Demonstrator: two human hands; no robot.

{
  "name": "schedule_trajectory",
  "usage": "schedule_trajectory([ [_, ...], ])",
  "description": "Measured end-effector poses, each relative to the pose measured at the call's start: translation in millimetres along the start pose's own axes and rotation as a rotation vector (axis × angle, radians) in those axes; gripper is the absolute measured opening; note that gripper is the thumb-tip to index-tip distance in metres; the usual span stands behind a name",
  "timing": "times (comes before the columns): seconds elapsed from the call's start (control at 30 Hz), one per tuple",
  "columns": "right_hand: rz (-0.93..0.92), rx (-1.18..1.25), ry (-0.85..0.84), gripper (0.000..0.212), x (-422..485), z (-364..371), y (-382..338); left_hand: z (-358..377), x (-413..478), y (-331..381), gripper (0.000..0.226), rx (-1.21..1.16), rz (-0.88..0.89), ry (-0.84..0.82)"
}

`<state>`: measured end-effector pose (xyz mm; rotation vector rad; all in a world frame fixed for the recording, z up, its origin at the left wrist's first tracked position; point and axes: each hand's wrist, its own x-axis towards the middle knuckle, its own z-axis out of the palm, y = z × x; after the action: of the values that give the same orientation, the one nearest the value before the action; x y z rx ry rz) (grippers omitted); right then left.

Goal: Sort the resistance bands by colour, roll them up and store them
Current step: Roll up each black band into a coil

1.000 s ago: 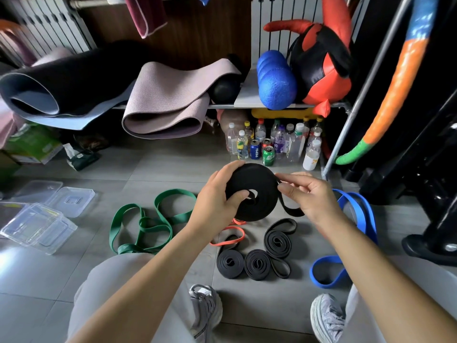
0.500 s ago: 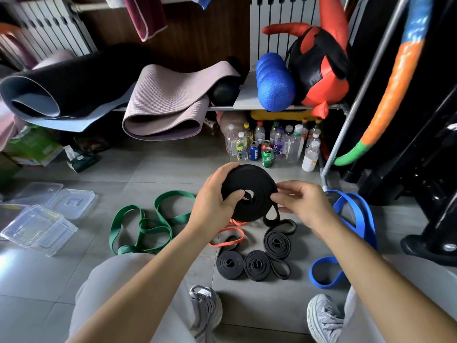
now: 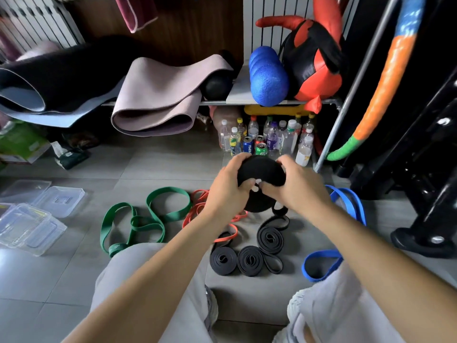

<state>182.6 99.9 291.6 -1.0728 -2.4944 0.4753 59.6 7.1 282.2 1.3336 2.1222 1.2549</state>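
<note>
- Boxes (image 3: 34, 219) are lying on the floor (image 3: 158, 167), far left; green band (image 3: 134, 222) and orange band (image 3: 196, 205) are lying unrolled to their right.
- Left hand (image 3: 226, 191) is gripping the black roll (image 3: 262, 170), held above the floor.
- Right hand (image 3: 295, 191) is gripping the same roll; both grips should be squeezing evenly, keeping the coil from springing open.
- Blue band (image 3: 356, 206) is lying loose at right.

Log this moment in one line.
phase: rolling | left hand: grips black roll | right hand: grips black roll | floor: three black rolls
</note>
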Motion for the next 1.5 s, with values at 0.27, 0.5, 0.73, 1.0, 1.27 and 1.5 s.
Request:
schedule_trajectory([
  [0.27,-0.050,-0.141,-0.135,0.034,48,-3,56,37,55,7,0.046,-0.094,-0.135,-0.203],
  [0.5,0.357,-0.004,-0.253,0.040,65,88,154,110,103,-73,0.053,0.083,-0.364,-0.472],
  [0.73,0.511,-0.110,-0.470,0.041,79,184,256,175,103,-225,0.044,0.404,-0.490,-0.885],
  [1.0,0.666,-0.102,-0.518,0.038,116,272,332,251,106,-321,0.050,0.469,-0.598,-0.902],
  [1.27,0.657,-0.132,-0.503,0.038,145,324,349,293,90,-349,0.053,0.382,-0.526,-0.768],
  [1.5,0.477,-0.235,-0.501,0.042,164,344,332,302,96,-354,0.054,0.287,-0.506,-0.706],
])
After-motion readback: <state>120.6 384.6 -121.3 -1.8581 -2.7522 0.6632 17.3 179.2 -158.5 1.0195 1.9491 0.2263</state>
